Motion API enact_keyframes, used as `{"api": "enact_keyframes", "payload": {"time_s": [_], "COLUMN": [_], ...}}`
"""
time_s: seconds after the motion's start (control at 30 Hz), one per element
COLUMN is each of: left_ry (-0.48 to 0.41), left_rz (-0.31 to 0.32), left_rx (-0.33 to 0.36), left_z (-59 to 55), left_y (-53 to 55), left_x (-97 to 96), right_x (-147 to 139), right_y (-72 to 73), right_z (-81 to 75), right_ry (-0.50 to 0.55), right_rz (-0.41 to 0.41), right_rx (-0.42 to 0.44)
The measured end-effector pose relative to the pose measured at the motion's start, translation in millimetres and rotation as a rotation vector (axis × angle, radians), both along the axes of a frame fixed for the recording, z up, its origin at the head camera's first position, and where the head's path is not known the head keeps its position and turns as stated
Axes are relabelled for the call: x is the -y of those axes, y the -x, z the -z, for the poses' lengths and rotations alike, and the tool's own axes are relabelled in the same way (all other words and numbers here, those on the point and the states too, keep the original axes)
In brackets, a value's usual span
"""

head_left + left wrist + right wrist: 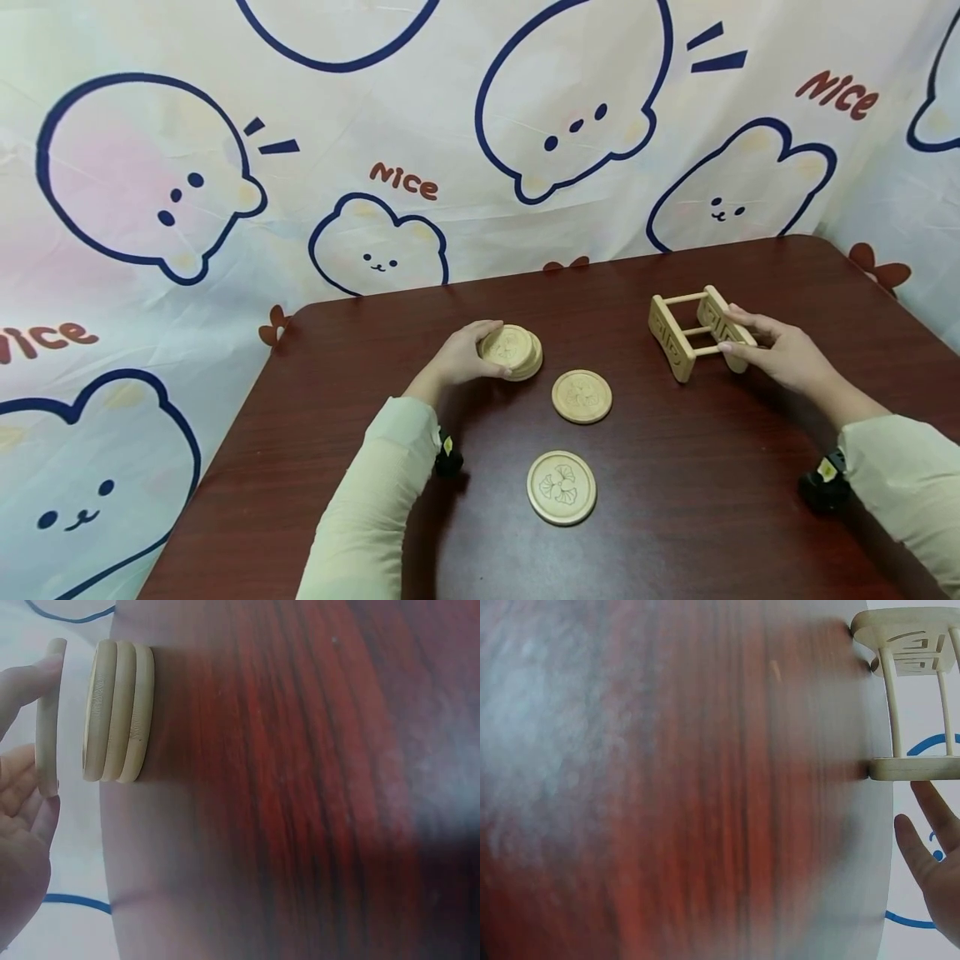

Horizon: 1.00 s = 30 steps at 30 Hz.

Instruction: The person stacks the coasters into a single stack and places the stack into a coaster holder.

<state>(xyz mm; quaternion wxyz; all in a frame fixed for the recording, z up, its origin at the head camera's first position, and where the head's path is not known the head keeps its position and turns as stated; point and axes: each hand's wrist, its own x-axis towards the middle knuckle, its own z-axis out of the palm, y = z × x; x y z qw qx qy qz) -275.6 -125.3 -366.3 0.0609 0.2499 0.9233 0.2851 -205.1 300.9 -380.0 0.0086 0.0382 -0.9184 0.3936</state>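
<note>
With thumb and fingers, my left hand (463,354) grips a round wooden coaster (506,347) by its edges. In the left wrist view this coaster (49,720) is apart from and above a stack of three coasters (120,712). In the head view the stack (535,360) is partly covered by it. My right hand (783,354) holds the right end panel of a small wooden rack (701,332), which has two carved ends joined by rods. Two fingers (934,817) appear beside that panel in the right wrist view; the rack stands on the table.
Two more coasters lie flat on the dark red-brown table (660,500): one coaster (582,397) near the stack and another coaster (562,488) closer to me, carved with a leaf pattern. A cartoon-printed cloth (480,125) hangs behind the table's far edge.
</note>
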Motion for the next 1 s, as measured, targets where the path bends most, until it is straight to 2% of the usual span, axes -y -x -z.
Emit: {"api": "enact_keyframes", "payload": {"time_s": [0.13,0.33,0.83,1.0], "left_ry": [0.013,-0.008,0.006,0.01], "left_rz": [-0.02,-0.014,-0.034,-0.042], "left_rx": [0.013,0.016,0.028,0.045], "left_z": [1.0,4.2,10.9,11.1], "left_y": [3.1,6.9,9.4,10.0], "left_x": [-3.7,-7.7,-13.7,-14.2], "right_x": [-0.9,-1.3,-0.2,0.1], "right_y": [0.3,0.3,-0.8,-0.7], "right_z": [0.4,0.8,3.8,3.5], "right_ry": [0.008,0.009,0.035,0.025], "right_rz": [0.001,-0.005,-0.028,-0.01], "right_rx": [-0.013,-0.029,-0.057,-0.046]}}
